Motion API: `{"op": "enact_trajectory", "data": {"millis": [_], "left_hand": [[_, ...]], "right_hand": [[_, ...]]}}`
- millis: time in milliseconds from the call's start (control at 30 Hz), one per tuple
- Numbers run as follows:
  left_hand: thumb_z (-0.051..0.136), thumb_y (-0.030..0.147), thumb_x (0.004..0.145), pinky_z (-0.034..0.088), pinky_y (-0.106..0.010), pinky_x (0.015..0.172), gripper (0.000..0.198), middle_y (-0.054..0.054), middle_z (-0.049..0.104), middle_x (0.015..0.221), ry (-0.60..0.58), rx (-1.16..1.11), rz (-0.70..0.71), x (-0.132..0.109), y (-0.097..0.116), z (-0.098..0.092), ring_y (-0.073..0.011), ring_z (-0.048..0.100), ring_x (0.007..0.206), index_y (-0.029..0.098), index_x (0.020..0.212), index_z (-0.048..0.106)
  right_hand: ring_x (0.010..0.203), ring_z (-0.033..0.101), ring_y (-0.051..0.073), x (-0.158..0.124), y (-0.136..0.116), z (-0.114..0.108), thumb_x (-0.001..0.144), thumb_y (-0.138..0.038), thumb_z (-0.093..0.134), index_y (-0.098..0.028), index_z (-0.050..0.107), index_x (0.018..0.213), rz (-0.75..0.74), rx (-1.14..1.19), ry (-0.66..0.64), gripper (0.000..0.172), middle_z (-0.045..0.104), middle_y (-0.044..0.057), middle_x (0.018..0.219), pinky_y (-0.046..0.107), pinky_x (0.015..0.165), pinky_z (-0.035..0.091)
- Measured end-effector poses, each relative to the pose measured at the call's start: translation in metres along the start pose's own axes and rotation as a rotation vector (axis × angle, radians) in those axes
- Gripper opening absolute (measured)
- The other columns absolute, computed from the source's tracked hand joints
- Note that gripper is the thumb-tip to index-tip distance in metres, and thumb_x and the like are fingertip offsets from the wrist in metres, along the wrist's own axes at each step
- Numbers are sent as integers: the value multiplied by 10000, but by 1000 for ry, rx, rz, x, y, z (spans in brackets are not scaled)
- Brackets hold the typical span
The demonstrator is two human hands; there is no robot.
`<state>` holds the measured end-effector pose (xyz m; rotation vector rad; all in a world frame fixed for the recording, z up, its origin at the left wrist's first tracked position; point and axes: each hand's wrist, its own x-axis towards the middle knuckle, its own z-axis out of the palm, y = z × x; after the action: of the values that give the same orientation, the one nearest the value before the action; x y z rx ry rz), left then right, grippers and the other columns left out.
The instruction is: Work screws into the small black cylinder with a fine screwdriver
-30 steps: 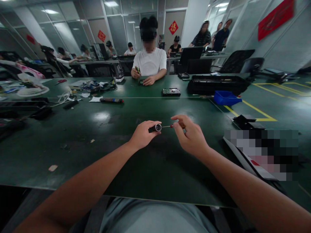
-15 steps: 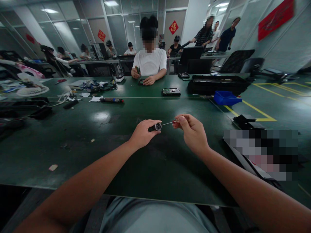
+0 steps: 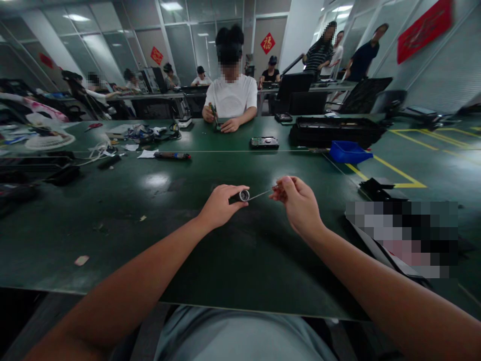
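My left hand [image 3: 221,204] is closed round a small dark cylinder [image 3: 235,199], gripping it between thumb and fingers. The cylinder's open end, with a silvery ring [image 3: 244,195], faces me and to the right. In my right hand [image 3: 297,203] the fingertips pinch a thin metal rod [image 3: 259,195], much like a slim screwdriver shaft; its grip end is hidden by the fingers. The rod slants down to the left, its tip at the lower right of the ring. Whether the tip touches the ring, I cannot tell. Both hands are above the green tabletop [image 3: 225,271].
Across the table a person [image 3: 231,95] in white works on a small part. Between us lie a circuit-board unit [image 3: 264,143], a brown-and-black pen-shaped tool [image 3: 172,156] and a blue scoop-like tray [image 3: 350,152]. A long black housing [image 3: 336,131] stands behind the tray; cables [image 3: 148,133] lie far left.
The rod's tip has shifted from the middle of the ring to its lower right edge. My right fingers have rolled slightly, covering the rod's reddish end. My left hand is nearly still.
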<state>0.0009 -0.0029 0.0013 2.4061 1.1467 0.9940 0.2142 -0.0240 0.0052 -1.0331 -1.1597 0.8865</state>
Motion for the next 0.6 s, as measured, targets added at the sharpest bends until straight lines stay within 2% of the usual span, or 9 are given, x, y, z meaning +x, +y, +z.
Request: {"op": "enact_trajectory", "data": {"millis": [100,300,467,600], "left_hand": [[748,274,844,459,-423,978,394,-46,719,1163,2,-1,-17,-1,0,0,-232,642,1070,249,1228,665],[712,327,875,426,-475,1011,414,-48,703,1211,-59,20,-33,-2,0,1,-254,633,1081,262,1276,636],[709,324,876,432,-473,1005,427,-57,708,1185,-52,25,-48,-2,0,1,-261,633,1062,257,1291,628],[734,325,854,454,-465,977,432,-65,710,1152,-28,28,-65,-2,1,2,-262,630,1039,244,1267,638]], "right_hand": [[689,633,153,-1,-1,-1,939,-459,549,-208,609,918,-85,-36,4,259,653,19,783,339,683,546],[721,649,165,-8,-9,0,968,-422,504,-204,601,960,-164,-226,-28,239,672,32,812,353,709,540],[717,658,170,-13,-15,2,976,-398,493,-212,590,952,-210,-327,-21,212,683,29,798,354,699,526],[722,664,175,-13,-16,2,974,-406,495,-214,586,956,-209,-324,-26,213,688,28,800,359,704,526]]}}
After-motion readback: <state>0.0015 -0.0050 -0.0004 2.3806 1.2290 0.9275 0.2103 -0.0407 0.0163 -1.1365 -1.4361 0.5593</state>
